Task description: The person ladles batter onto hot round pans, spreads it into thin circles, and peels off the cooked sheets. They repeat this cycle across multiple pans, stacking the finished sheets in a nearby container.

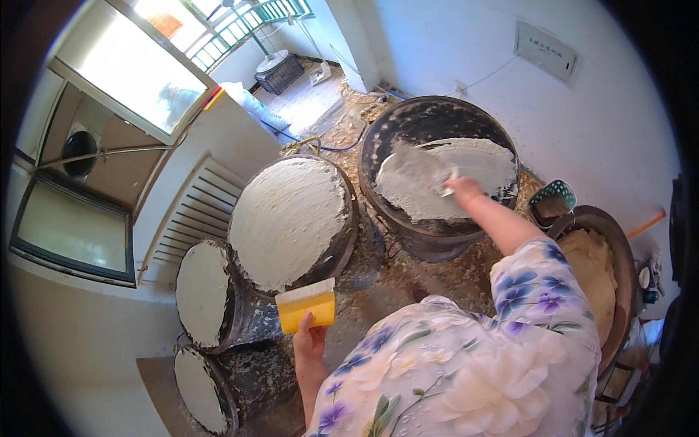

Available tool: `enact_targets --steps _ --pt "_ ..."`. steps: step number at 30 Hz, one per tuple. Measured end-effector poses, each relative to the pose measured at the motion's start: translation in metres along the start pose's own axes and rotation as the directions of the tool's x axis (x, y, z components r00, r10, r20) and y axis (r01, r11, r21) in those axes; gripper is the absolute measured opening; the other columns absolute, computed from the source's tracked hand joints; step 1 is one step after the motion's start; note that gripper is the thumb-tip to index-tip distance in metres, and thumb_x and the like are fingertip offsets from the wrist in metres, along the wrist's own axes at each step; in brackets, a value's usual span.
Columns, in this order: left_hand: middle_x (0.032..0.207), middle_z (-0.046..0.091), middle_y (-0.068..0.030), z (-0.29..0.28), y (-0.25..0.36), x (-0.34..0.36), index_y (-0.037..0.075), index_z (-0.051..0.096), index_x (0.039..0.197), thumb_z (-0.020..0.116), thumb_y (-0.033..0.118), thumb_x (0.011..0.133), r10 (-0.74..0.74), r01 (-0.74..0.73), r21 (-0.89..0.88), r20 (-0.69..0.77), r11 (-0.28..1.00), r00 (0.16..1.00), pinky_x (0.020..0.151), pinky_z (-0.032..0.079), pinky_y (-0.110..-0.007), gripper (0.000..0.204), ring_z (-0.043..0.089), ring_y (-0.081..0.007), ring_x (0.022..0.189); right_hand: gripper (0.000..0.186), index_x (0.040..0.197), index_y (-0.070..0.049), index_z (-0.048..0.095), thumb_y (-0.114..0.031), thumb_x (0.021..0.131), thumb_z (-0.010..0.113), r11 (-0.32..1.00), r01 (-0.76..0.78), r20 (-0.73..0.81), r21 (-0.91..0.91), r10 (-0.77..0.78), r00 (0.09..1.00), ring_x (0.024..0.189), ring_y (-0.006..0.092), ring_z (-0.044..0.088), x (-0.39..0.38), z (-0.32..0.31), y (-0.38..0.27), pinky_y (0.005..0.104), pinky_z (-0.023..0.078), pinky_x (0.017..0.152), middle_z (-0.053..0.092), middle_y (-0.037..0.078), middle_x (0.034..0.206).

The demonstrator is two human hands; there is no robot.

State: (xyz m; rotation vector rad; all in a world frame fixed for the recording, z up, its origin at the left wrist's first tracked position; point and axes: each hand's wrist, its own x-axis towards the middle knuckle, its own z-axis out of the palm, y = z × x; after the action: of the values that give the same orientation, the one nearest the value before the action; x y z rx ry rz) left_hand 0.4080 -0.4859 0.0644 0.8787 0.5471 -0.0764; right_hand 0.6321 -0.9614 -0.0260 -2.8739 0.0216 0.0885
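Note:
Ahead to the right, a large round black griddle [437, 115] carries a sheet of pale batter [489, 164] over its nearer part, while its far part is dark with scattered smears. My right hand [464, 191] is closed on the light handle of a flat spreader [421, 169], held over the batter. The spreader is blurred by motion, so its exact shape is unclear. Lower down, my left hand [310, 344] grips a yellow scraper [309, 315] whose upper edge is coated with pale batter. It is beside the near edge of another batter-covered griddle [291, 218].
Two smaller batter-coated griddles [204, 295] stand at the left. Right of me are a deep brown basin [613, 240] with pale flat sheets and a green-patterned container [551, 204]. A radiator [193, 215] and an open window [138, 65] line the left wall. Debris litters the floor [408, 277].

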Motion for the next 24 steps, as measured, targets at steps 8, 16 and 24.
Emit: enact_targets --steps 8,16,24 --pt "0.103 0.059 -0.0028 -0.052 -0.014 -0.045 0.012 0.052 0.109 0.060 0.014 0.080 -0.084 0.067 -0.076 -0.242 0.995 0.967 0.071 0.053 -0.026 0.030 0.060 -0.0150 0.089 0.039 0.107 -0.010 0.060 -0.003 0.069 0.061 0.792 -0.554 -0.073 0.256 0.587 0.806 0.073 0.0220 0.062 -0.053 -0.009 0.142 0.0331 0.046 0.060 0.065 0.012 0.084" --pt "0.102 0.059 -0.0031 -0.024 -0.010 -0.012 0.009 0.052 0.109 0.059 0.013 0.081 -0.061 0.044 -0.101 -0.166 0.994 0.984 0.072 0.053 -0.027 0.029 0.059 -0.0156 0.091 0.054 0.119 -0.010 0.052 0.002 0.068 0.066 0.000 -0.431 0.429 0.903 0.083 0.899 0.044 0.0069 0.038 0.012 0.023 -0.010 0.0208 0.033 0.040 0.050 0.000 0.064" --pt "0.103 0.059 -0.0043 0.003 0.002 0.013 0.008 0.052 0.109 0.060 0.011 0.081 0.030 -0.039 -0.105 -0.082 0.994 0.996 0.073 0.052 -0.027 0.030 0.059 -0.0160 0.092 0.021 0.093 -0.021 0.064 -0.014 0.079 0.051 0.995 0.053 0.050 -0.081 -0.049 0.998 0.086 0.0268 0.061 0.052 0.002 -0.035 0.0385 0.048 0.075 0.063 0.011 0.090"
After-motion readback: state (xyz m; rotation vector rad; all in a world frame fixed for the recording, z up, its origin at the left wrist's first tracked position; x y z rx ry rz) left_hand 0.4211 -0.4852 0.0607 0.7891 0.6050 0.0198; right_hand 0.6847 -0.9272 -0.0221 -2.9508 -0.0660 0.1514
